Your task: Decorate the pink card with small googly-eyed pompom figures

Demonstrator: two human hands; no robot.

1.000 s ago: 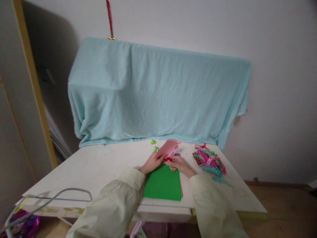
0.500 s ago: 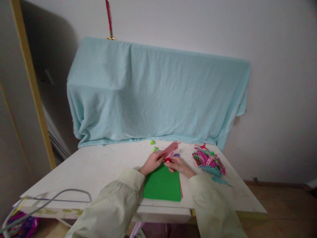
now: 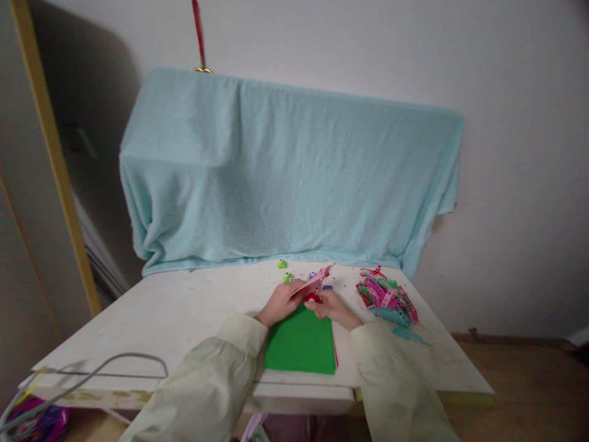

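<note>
Bare counter (image 3: 175,313) spreads wide to the left of the left hand (image 3: 279,303), and the near edge lies well behind both wrists. One green sheet (image 3: 301,341) lies flat under the hands. Two small green punches (image 3: 285,271) sit just beyond the left hand, and one heap of cut paper scraps (image 3: 386,298) lies right of the right hand (image 3: 334,307). Both hands are closed on one pink paper strip (image 3: 315,282), tilted up between them; the right hand also pinches a small red punch (image 3: 311,298) against it.
</note>
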